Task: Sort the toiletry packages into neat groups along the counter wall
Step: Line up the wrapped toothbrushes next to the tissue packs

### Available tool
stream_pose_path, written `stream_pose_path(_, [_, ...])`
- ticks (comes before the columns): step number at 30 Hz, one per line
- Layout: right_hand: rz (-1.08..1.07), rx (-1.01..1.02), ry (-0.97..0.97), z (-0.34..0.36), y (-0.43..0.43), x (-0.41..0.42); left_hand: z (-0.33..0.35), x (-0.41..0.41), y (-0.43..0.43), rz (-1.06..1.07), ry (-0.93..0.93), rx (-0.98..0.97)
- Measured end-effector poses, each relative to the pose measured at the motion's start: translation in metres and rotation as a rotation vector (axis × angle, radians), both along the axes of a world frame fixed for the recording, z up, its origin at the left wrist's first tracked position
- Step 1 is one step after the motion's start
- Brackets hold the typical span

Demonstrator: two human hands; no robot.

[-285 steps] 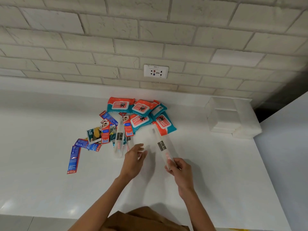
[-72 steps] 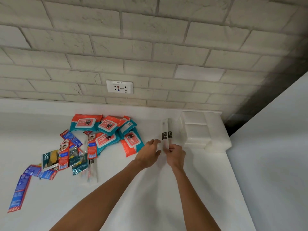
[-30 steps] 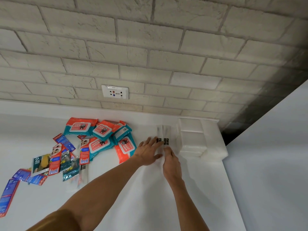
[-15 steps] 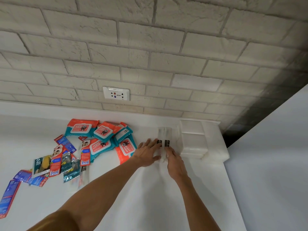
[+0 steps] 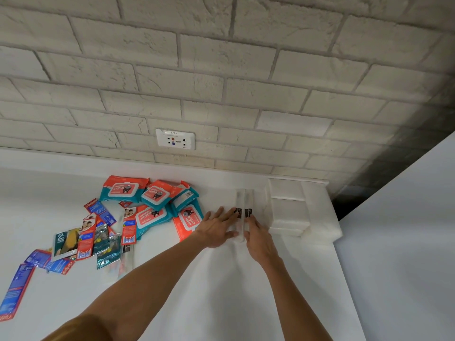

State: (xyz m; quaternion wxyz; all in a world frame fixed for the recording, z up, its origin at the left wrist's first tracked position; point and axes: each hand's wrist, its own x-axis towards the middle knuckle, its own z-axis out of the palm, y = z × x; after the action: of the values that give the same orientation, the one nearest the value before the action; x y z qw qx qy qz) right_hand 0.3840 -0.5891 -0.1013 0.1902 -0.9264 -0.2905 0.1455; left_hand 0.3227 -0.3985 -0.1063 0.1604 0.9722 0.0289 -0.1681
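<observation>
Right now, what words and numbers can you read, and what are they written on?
"Wipes": on the front orange-and-teal wipes pack, printed sideways.
"Colgate": on the blue-and-red sachet.
"2": on the dark green packet.
"BPP-1", as far as I can tell: on the wall socket, very small.
The dark labels on the two clear long packs: too blurred to read.
All other small print: too small to read.

The two clear toothbrush packs (image 5: 240, 199), earlier loose by the wipes pile (image 5: 150, 205) and then pinched at their near ends, now lie side by side at the pile's 3 o'clock, pointing to 12 o'clock, just beside the white boxes (image 5: 288, 212). The left hand (image 5: 218, 228) and right hand (image 5: 258, 238) now rest flat-fingered on them.
</observation>
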Motion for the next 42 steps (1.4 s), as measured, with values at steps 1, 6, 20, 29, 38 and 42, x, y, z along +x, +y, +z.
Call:
stream_pose_path(1, [0.003, 0.002, 0.012, -0.001, 0.001, 0.000, 0.001, 0.000, 0.000, -0.006, 0.005, 0.008])
stream_pose_path(6, [0.012, 0.009, 0.016, -0.006, 0.002, 0.003, 0.002, 0.003, -0.006, 0.009, 0.005, 0.017])
stream_pose_path(20, [0.025, -0.058, -0.117, -0.024, -0.008, -0.014, -0.006, -0.005, -0.022, 0.075, -0.040, 0.126])
stream_pose_path(29, [0.047, -0.065, -0.119, -0.024, -0.013, -0.016, 0.007, -0.009, -0.040, 0.123, -0.151, 0.079])
stream_pose_path(38, [0.043, -0.024, -0.129, -0.006, -0.014, -0.007, 0.016, 0.005, -0.012, -0.006, -0.112, -0.048])
stream_pose_path(42, [0.060, -0.026, -0.112, -0.004, -0.013, -0.006, 0.013, 0.003, -0.011, 0.033, -0.092, -0.108])
